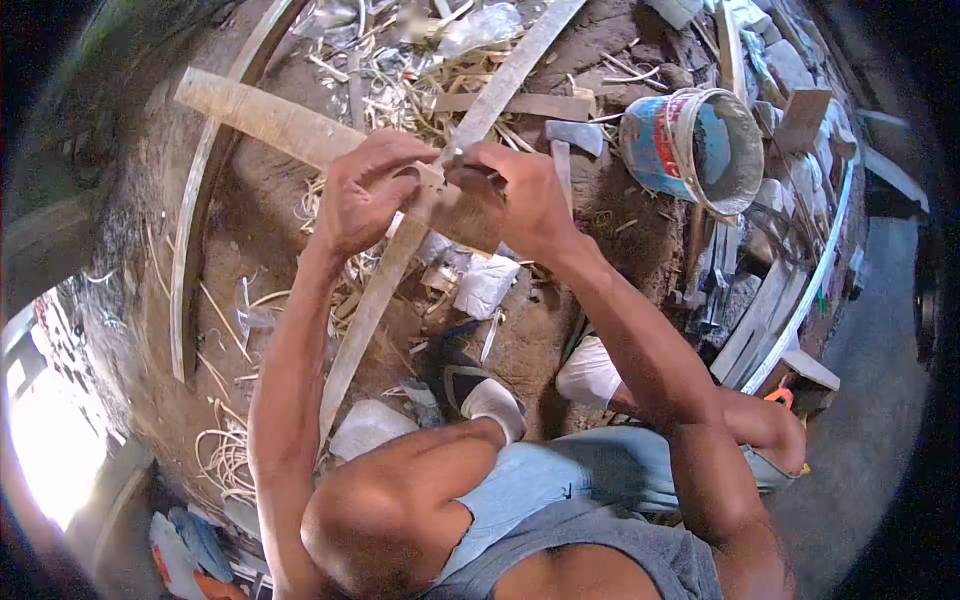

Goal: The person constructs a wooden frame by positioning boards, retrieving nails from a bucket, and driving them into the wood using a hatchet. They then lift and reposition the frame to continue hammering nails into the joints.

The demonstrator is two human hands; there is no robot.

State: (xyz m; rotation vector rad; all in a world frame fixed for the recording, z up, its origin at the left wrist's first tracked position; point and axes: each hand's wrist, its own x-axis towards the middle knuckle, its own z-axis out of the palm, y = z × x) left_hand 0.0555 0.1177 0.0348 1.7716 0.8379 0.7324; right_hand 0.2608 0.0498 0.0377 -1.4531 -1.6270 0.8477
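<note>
My left hand (372, 190) is closed, thumb and fingers gripping a flat, broad brown board (265, 115) that runs off to the upper left. Under or against it crosses a long, pale wooden strip (372, 325), slanting from upper right to lower left. Close beside the crossing, my right hand (525, 195) has its fingers bent in a pinch; what sits between them is hidden. Small dark holes show in the piece between my hands. An axe or hammer (574, 138) with a pale head lies just beyond my right hand.
A paint-stained bucket (655, 150) stands to the right. Wood shavings (400, 85) and offcuts litter the dirt floor. A curved wooden strip (190, 230) lies at left, and a crumpled white packet (487, 285) lies near my feet. Stacked boards (765, 320) line the right side.
</note>
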